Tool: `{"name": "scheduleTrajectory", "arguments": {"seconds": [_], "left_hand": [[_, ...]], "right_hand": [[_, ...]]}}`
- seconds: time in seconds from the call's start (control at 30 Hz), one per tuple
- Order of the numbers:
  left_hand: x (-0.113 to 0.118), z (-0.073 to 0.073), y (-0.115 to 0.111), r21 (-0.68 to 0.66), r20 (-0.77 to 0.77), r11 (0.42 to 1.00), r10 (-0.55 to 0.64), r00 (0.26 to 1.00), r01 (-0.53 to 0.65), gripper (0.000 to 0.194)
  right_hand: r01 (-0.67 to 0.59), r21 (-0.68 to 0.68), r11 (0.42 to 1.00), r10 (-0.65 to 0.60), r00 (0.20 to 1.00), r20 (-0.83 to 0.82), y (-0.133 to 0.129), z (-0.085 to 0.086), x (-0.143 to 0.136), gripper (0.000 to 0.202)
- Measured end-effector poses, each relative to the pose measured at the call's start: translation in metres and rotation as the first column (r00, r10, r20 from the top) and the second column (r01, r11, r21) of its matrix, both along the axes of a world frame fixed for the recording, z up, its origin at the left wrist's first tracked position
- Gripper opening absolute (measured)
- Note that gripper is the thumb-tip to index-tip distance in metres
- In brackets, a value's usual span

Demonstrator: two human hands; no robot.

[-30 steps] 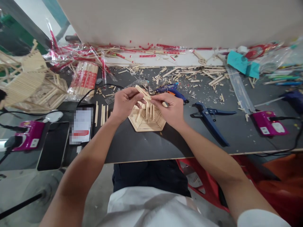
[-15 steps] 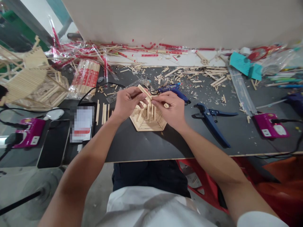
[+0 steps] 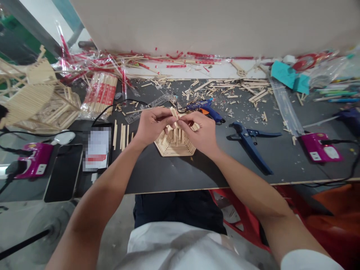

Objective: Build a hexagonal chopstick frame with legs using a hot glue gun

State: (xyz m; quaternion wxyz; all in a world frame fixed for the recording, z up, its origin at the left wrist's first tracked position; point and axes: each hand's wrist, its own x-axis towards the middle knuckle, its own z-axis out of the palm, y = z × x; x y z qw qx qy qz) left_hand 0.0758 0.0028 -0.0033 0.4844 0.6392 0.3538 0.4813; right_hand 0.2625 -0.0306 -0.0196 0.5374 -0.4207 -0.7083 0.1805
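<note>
My left hand (image 3: 154, 125) and my right hand (image 3: 199, 131) meet in the middle of the view, fingers closed in a pinch. Between their fingertips is a short piece of wooden stick (image 3: 173, 111), its upper end showing; the fingers cover the rest. Just below lies a hexagonal model (image 3: 176, 150) built of wooden sticks in nested rings, with several small sticks upright at its centre. My hands hide its back part. Behind my right hand rests a blue glue gun (image 3: 206, 107). Several cut sticks (image 3: 123, 137) lie left of my left hand.
Blue cutters (image 3: 251, 144) lie open to the right. Two phones, one dark (image 3: 63, 172) and one lit (image 3: 97, 148), are at the left. Purple power sockets (image 3: 320, 148) stand on both sides. Stick offcuts (image 3: 222, 88) litter the back, beside packed sticks (image 3: 101, 92) and a larger stick model (image 3: 33, 101).
The stick piece has turned from a slant toward the upper left to nearly upright from my view. My right hand has shifted slightly left, and its fingers have come closer to my left fingertips.
</note>
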Motion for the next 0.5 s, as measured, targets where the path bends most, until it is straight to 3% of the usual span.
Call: {"name": "scheduleTrajectory", "arguments": {"seconds": [0.5], "left_hand": [[-0.0002, 0.0036, -0.0032, 0.007, -0.065, 1.000, 0.012, 0.998, -0.012, 0.031]], "right_hand": [[-0.013, 0.000, 1.000, 0.013, 1.000, 0.019, -0.0015, 0.0028, 0.0004, 0.018]]}}
